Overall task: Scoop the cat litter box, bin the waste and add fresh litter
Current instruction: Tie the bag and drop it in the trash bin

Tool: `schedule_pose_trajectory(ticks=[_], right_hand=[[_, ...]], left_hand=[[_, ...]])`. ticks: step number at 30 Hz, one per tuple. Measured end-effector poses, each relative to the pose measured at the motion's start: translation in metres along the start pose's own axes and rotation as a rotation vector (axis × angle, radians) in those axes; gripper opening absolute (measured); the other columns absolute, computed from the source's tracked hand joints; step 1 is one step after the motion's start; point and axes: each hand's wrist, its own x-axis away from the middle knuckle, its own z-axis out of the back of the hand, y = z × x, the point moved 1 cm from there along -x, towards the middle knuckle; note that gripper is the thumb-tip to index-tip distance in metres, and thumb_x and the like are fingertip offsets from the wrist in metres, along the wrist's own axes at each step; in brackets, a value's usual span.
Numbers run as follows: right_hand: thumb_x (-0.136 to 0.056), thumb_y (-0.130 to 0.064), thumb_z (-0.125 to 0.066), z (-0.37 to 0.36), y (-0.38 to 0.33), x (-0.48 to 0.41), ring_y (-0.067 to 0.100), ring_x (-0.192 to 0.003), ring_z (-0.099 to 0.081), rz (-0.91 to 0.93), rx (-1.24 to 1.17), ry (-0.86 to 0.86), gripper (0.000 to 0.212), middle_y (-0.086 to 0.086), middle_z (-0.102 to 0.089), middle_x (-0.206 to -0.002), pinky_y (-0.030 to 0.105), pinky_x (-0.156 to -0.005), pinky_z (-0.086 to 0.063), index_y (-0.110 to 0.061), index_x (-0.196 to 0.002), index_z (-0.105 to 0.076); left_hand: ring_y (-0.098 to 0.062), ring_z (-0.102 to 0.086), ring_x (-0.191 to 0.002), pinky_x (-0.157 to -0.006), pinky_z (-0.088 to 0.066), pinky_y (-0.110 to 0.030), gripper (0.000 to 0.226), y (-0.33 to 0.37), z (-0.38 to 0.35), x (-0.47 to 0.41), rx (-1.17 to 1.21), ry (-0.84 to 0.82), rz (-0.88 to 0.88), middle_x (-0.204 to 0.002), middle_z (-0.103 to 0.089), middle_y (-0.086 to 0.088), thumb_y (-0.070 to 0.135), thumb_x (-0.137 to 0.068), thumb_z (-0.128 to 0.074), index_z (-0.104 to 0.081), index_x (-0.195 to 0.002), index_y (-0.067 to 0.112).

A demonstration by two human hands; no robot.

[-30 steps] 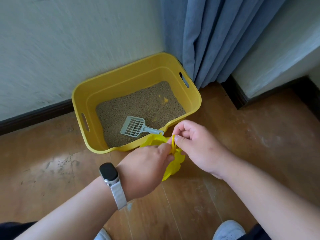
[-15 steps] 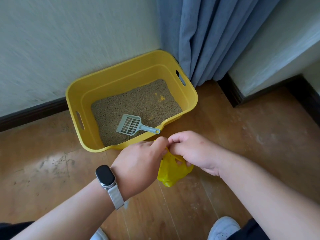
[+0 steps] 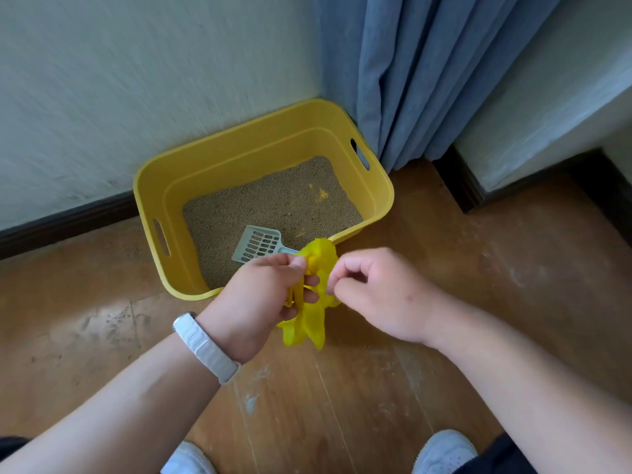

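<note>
A yellow litter box [image 3: 212,145] stands on the wooden floor against the wall, part filled with sandy litter [image 3: 273,200]. A grey slotted scoop [image 3: 258,247] lies in the litter near the front wall, its handle hidden behind the bag. In front of the box I hold a thin yellow plastic bag [image 3: 307,323]. My left hand [image 3: 263,295] grips the bag's bunched upper part with curled fingers. My right hand [image 3: 379,295] pinches the bag's edge from the right side. The bag's tail hangs below both hands.
A blue curtain [image 3: 410,73] hangs right behind the box's far right corner. A dark skirting board [image 3: 65,224] runs along the wall. The wooden floor [image 3: 342,405] is dusty, and my two white shoes [image 3: 444,453] show at the bottom edge.
My left hand has turned, so its fingers now wrap the bag. The bag has risen and spread between both hands, now covering the scoop's handle.
</note>
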Motion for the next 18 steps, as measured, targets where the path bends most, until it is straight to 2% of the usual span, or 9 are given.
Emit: schedule_pose_trajectory(ticks=[1, 3, 5, 7, 9, 11, 14, 17, 18], right_hand=[[-0.086, -0.016, -0.06, -0.004, 0.003, 0.0, 0.004, -0.058, -0.048, -0.046, 0.016, -0.059, 0.014, -0.007, -0.057, -0.059, 0.035, -0.059, -0.046, -0.009, -0.078, -0.069], [-0.089, -0.027, -0.061, -0.012, 0.007, 0.001, 0.011, -0.064, -0.051, -0.123, -0.029, -0.139, 0.014, 0.002, -0.061, -0.069, 0.04, -0.064, -0.05, -0.017, -0.089, -0.071], [-0.092, -0.029, -0.061, -0.015, 0.004, 0.002, 0.01, -0.067, -0.052, -0.14, -0.132, -0.169, 0.012, 0.005, -0.063, -0.077, 0.029, -0.054, -0.046, -0.021, -0.098, -0.069], [-0.096, -0.023, -0.056, -0.014, 0.0, 0.002, 0.006, -0.067, -0.054, -0.127, -0.247, -0.165, 0.013, 0.002, -0.066, -0.082, 0.015, -0.051, -0.041, -0.017, -0.102, -0.065], [-0.097, -0.016, -0.053, -0.012, -0.003, 0.001, 0.006, -0.068, -0.053, -0.103, -0.334, -0.123, 0.013, 0.0, -0.064, -0.082, 0.011, -0.052, -0.041, -0.011, -0.106, -0.061], [-0.096, -0.013, -0.055, -0.012, -0.003, 0.0, 0.008, -0.068, -0.053, -0.074, -0.376, -0.08, 0.012, 0.0, -0.061, -0.081, 0.012, -0.053, -0.04, -0.01, -0.104, -0.062], [-0.093, -0.011, -0.061, -0.011, -0.002, -0.001, 0.011, -0.065, -0.049, -0.037, -0.365, -0.031, 0.006, -0.007, -0.059, -0.072, 0.016, -0.055, -0.04, -0.012, -0.092, -0.066], [-0.089, -0.009, -0.067, -0.011, 0.002, -0.003, 0.008, -0.064, -0.052, -0.01, -0.296, 0.061, 0.015, -0.012, -0.062, -0.071, 0.024, -0.065, -0.045, -0.022, -0.081, -0.067], [-0.088, -0.008, -0.068, -0.011, 0.003, -0.004, 0.004, -0.063, -0.054, -0.006, -0.28, 0.092, 0.018, -0.012, -0.065, -0.071, 0.021, -0.066, -0.046, -0.024, -0.081, -0.066]], left_hand=[[-0.011, -0.061, -0.057, -0.056, -0.036, -0.027, 0.017, 0.002, 0.0, 0.001, 0.067, -0.011, 0.024, -0.077, -0.069, -0.003, 0.016, -0.1, -0.048, -0.06, -0.09, 0.011], [-0.011, -0.063, -0.059, -0.055, -0.035, -0.026, 0.015, 0.003, 0.0, 0.003, 0.119, -0.037, 0.051, -0.083, -0.072, -0.005, 0.017, -0.099, -0.049, -0.062, -0.094, 0.011], [-0.009, -0.062, -0.058, -0.057, -0.035, -0.027, 0.015, 0.003, 0.0, 0.004, 0.122, -0.057, 0.066, -0.081, -0.072, -0.005, 0.017, -0.098, -0.05, -0.063, -0.091, 0.013], [-0.01, -0.061, -0.057, -0.058, -0.035, -0.028, 0.018, 0.002, -0.001, 0.005, 0.12, -0.089, 0.079, -0.073, -0.068, -0.004, 0.019, -0.098, -0.05, -0.063, -0.086, 0.014], [-0.01, -0.061, -0.057, -0.057, -0.035, -0.027, 0.022, 0.003, -0.002, 0.007, 0.121, -0.112, 0.079, -0.066, -0.065, -0.002, 0.02, -0.098, -0.049, -0.063, -0.083, 0.015], [-0.009, -0.061, -0.055, -0.056, -0.035, -0.026, 0.023, 0.005, -0.003, 0.008, 0.132, -0.122, 0.079, -0.064, -0.065, 0.0, 0.019, -0.099, -0.048, -0.063, -0.081, 0.016], [-0.009, -0.061, -0.057, -0.058, -0.035, -0.027, 0.025, 0.007, -0.002, 0.01, 0.132, -0.131, 0.073, -0.064, -0.066, 0.0, 0.019, -0.099, -0.048, -0.064, -0.079, 0.015], [-0.009, -0.064, -0.059, -0.058, -0.04, -0.025, 0.022, 0.006, -0.002, 0.011, 0.126, -0.109, 0.048, -0.069, -0.07, -0.001, 0.017, -0.097, -0.051, -0.064, -0.081, 0.014], [-0.01, -0.066, -0.061, -0.059, -0.042, -0.024, 0.02, 0.006, -0.003, 0.011, 0.125, -0.103, 0.038, -0.071, -0.071, -0.002, 0.017, -0.097, -0.052, -0.065, -0.081, 0.013]])
